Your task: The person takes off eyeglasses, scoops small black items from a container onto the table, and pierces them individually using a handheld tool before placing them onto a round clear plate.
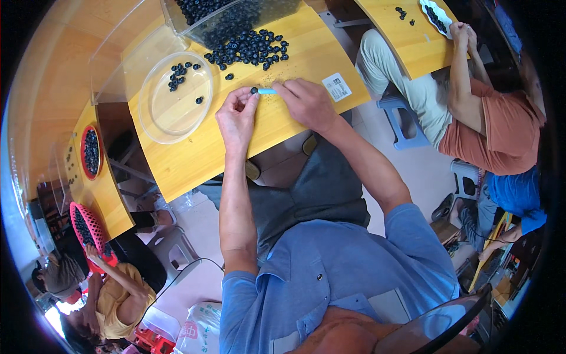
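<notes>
My left hand point(237, 118) pinches a small, round, blue-black berry point(254, 90) that looks like a blueberry, between thumb and fingertips above the table's near part. Closed around a thin, light-blue stick-like tool point(267, 91) is my right hand point(308, 105); the tool's tip meets the berry or lies right beside it. What kind of tool it is cannot be made out. Beyond my hands lies a loose heap of similar berries point(247, 48). To the left, a clear round lid-like dish point(147, 115) holds several more. Dark specks point(272, 76) dot the wood near my fingers.
A clear box point(171, 17) full of berries stands at the far edge. A white label point(336, 87) sticks to the yellow table point(177, 168). At right, a co-worker handles a white dish point(435, 17); at left, another holds a pink basket point(88, 224) near a red-rimmed bowl point(99, 154).
</notes>
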`<state>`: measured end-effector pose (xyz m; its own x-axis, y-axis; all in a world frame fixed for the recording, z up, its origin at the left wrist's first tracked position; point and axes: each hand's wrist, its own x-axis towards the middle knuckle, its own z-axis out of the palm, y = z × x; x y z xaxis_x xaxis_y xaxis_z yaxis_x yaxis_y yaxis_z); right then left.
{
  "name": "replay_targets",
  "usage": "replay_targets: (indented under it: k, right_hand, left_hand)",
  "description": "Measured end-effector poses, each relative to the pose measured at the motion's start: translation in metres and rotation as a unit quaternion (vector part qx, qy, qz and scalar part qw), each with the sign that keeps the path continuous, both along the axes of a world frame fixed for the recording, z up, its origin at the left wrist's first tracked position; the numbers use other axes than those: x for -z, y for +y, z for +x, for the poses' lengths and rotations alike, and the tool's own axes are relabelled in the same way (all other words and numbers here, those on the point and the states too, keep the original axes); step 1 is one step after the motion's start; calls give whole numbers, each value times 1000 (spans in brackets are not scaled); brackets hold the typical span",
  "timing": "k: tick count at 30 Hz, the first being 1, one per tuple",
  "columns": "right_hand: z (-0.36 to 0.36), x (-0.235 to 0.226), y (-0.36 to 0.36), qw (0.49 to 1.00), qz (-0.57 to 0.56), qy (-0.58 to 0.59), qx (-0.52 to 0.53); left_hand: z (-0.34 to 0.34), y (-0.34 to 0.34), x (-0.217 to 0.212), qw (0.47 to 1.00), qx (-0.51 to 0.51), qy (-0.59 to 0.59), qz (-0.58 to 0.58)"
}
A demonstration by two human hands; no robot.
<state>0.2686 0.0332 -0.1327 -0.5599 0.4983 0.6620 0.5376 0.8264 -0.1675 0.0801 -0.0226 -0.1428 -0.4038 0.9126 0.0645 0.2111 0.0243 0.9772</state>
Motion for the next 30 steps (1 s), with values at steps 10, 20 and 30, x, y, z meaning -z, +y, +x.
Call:
replay_targets:
  k: [10,20,30]
  right_hand:
    - [-1,4,0,997,-48,-40,40]
    - [-3,-2,1,1000,0,7,30]
    - [-2,0,2,999,-20,-4,44]
  left_hand:
    - [1,-1,-1,999,-8,-42,1]
    - [0,1,-7,999,-20,-42,-6]
    - [-38,-12,-28,962,-138,188,142]
